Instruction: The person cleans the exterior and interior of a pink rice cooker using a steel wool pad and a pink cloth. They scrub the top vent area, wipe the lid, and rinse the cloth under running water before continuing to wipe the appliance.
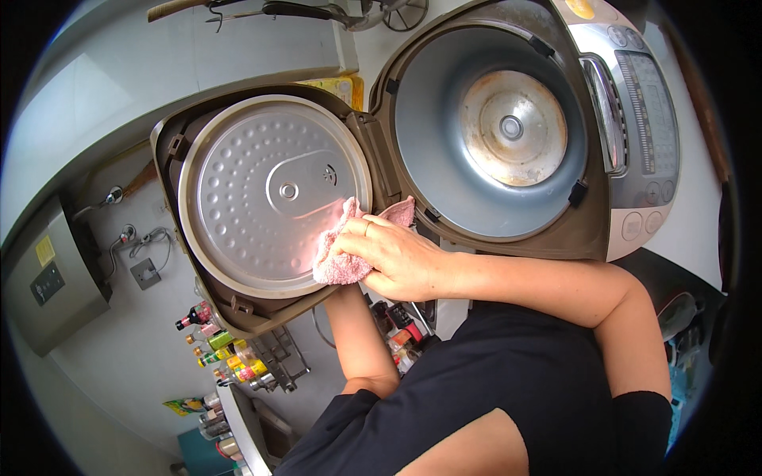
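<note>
My right hand (396,256) grips a crumpled pink terry cloth (342,262). The cloth presses against the lower right part of the dimpled metal inner lid plate (247,196), near its pale sealing ring. That plate sits in the raised lid of a rice cooker (595,235). My left forearm (357,339) reaches up behind the lid, and the left hand itself is hidden there. Beside the lid, the cooker body is without its inner pot. Brownish stains ring the round heating plate (515,128) at its bottom.
Several seasoning bottles (232,357) stand on a rack beyond the lid's lower edge. A wall-mounted heater (53,285) and a socket with a plug (146,273) are at the left. Kitchen utensils (297,11) hang along the top. The cooker's control panel (649,119) faces right.
</note>
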### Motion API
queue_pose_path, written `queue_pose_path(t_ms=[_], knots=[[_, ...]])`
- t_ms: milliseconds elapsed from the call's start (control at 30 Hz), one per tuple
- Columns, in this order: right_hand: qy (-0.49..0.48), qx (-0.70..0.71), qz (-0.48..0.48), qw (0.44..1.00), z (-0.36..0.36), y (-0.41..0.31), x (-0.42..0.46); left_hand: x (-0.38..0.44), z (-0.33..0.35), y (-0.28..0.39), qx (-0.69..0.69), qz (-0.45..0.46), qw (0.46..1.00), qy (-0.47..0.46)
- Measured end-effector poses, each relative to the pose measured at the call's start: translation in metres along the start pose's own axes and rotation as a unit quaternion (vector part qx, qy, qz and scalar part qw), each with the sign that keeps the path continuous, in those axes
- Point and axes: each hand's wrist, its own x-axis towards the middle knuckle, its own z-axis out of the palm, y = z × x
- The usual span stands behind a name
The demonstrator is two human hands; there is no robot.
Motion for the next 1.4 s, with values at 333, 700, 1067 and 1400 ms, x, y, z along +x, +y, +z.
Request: queue_pose_path(t_ms=[333, 700, 1067, 1400], knots=[[0.013, -0.044, -0.013, 0.999, 0.009, 0.004, 0.000, 0.012, 0.001, -0.007, -0.042, 0.007, 0.999, -0.016], [0.035, -0.095, -0.063, 0.993, 0.013, 0.013, -0.003, 0.016, 0.001, -0.011, -0.058, 0.011, 0.998, -0.035], [0.027, -0.106, -0.059, 0.992, 0.009, 0.012, 0.000, 0.023, 0.004, -0.010, -0.057, 0.009, 0.997, -0.044], [0.023, -0.103, -0.038, 0.994, 0.006, 0.016, -0.001, 0.027, 0.007, -0.013, -0.063, 0.016, 0.997, -0.045]])
